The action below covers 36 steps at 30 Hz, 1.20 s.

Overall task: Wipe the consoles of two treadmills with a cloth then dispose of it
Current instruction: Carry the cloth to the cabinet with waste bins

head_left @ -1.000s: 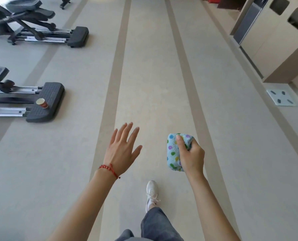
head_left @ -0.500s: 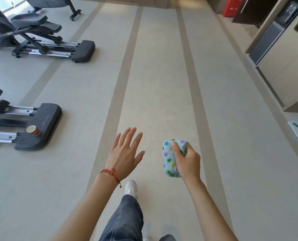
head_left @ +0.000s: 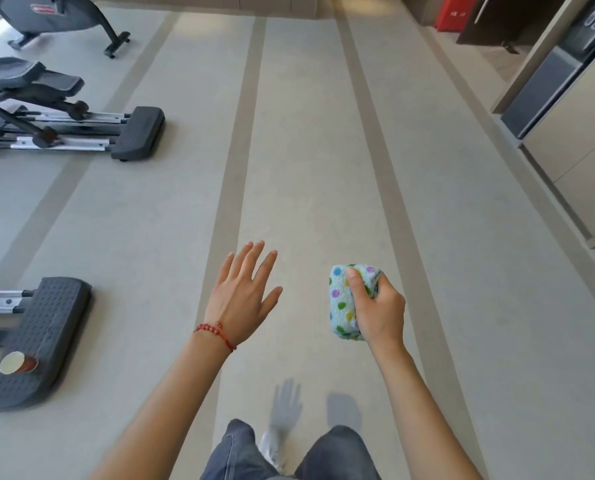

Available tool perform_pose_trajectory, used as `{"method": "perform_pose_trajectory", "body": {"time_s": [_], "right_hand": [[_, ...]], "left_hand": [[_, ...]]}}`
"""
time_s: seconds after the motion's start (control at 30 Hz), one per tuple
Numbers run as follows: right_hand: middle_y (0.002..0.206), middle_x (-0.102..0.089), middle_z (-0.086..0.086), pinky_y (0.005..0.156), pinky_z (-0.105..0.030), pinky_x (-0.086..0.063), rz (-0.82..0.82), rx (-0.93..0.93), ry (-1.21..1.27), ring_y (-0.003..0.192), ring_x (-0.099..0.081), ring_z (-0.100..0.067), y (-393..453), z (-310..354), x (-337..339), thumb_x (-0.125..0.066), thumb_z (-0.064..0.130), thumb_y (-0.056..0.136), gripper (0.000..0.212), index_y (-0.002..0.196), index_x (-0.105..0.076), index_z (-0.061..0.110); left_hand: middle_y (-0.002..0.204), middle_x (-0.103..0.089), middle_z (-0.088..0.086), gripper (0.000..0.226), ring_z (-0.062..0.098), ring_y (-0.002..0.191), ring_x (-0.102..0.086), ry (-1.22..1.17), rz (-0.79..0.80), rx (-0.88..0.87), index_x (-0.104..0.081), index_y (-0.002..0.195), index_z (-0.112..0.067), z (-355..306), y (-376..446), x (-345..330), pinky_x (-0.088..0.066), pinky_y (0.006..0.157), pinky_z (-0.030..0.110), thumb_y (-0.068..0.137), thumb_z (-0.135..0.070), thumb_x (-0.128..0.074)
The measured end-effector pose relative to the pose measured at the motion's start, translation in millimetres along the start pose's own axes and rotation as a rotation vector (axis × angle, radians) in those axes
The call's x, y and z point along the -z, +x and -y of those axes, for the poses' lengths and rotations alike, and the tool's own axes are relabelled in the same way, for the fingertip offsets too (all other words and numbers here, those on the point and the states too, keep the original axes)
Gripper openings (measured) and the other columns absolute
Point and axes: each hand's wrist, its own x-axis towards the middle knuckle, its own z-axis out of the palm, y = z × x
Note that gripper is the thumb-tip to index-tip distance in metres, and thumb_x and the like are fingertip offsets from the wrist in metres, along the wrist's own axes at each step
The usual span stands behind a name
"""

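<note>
1. cloth: folded into a compact wad, pale blue terry with coloured dots, carried in the air above the floor, right of centre, near the body.
2. right hand: wrapped round the right side of the wad, thumb pressed across its upper front, remaining fingers hidden behind the fabric. firm grip, nothing loose hanging below.
3. left hand: fingers straight and spread, palm down, holding nothing, just left of the cloth and apart from it.
4. handling, judged from appearance: light, soft, fully compressible. no rigidity, so shape depends on the grip. looped pile likely to give good friction on skin, low slip risk. not fragile. wet or dry cannot be told.
5. recommended hold for wiping: keep the wad folded, palm behind it, thumb on one edge, flat dotted face left exposed toward the console. avoid pinching a single corner, since the folds would probably open and trail.
6. recommended hold for disposal: same whole-wad grasp, released by straightening the fingers over the bin.
7. surroundings: exercise machine bases on the far left and near left, a paper cup lying on the near-left base. no treadmill console and no bin identifiable in view.
</note>
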Motion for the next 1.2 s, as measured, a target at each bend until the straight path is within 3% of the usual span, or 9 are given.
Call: {"method": "perform_pose_trajectory", "body": {"time_s": [0.2, 0.4, 0.63, 0.83, 1.2], "right_hand": [[0.059, -0.055, 0.004, 0.056, -0.025, -0.044, -0.023, -0.014, -0.011, 0.058, -0.055, -0.010, 112, 5, -36, -0.061, 0.039, 0.083, 0.033, 0.061, -0.049, 0.018], [0.058, -0.053, 0.005, 0.056, -0.025, -0.043, -0.027, 0.015, -0.005, 0.057, -0.052, -0.011, 256, 25, -74, -0.061, 0.039, 0.083, 0.036, 0.060, -0.048, 0.016], [0.058, -0.052, 0.005, 0.058, -0.033, -0.052, -0.055, 0.005, 0.018, 0.058, -0.053, -0.014, 419, 69, -104, -0.062, 0.039, 0.083, 0.037, 0.068, -0.054, 0.006], [0.058, -0.054, 0.006, 0.055, -0.025, -0.045, -0.056, -0.005, 0.014, 0.057, -0.053, -0.010, 528, 83, -146, -0.062, 0.038, 0.084, 0.033, 0.064, -0.052, 0.013], [0.056, -0.052, 0.008, 0.048, -0.009, -0.038, -0.179, -0.057, 0.020, 0.053, -0.051, -0.002, 750, 127, -241, -0.062, 0.036, 0.084, 0.034, 0.065, -0.053, 0.009]], "left_hand": [[0.133, -0.051, 0.017, 0.066, 0.034, 0.124, -0.045, -0.016, 0.029, -0.011, -0.051, 0.129, -0.008, 31, 117, -32, -0.040, 0.099, 0.051, 0.098, -0.051, -0.013], [0.132, -0.052, 0.018, 0.058, 0.037, 0.121, -0.050, 0.010, 0.008, -0.040, -0.053, 0.128, -0.006, 54, 259, -62, -0.038, 0.098, 0.054, 0.091, -0.045, -0.032], [0.134, -0.051, 0.017, 0.057, 0.036, 0.123, -0.048, -0.003, 0.016, -0.046, -0.052, 0.130, -0.006, 84, 412, -76, -0.039, 0.099, 0.053, 0.091, -0.044, -0.033], [0.133, -0.051, 0.017, 0.065, 0.037, 0.122, -0.050, -0.001, 0.059, -0.066, -0.052, 0.130, -0.008, 123, 529, -103, -0.036, 0.099, 0.052, 0.097, -0.051, -0.016], [0.133, -0.051, 0.018, 0.067, 0.037, 0.123, -0.049, -0.071, 0.082, -0.162, -0.051, 0.130, -0.007, 212, 774, -147, -0.036, 0.099, 0.053, 0.099, -0.051, -0.013]]}}
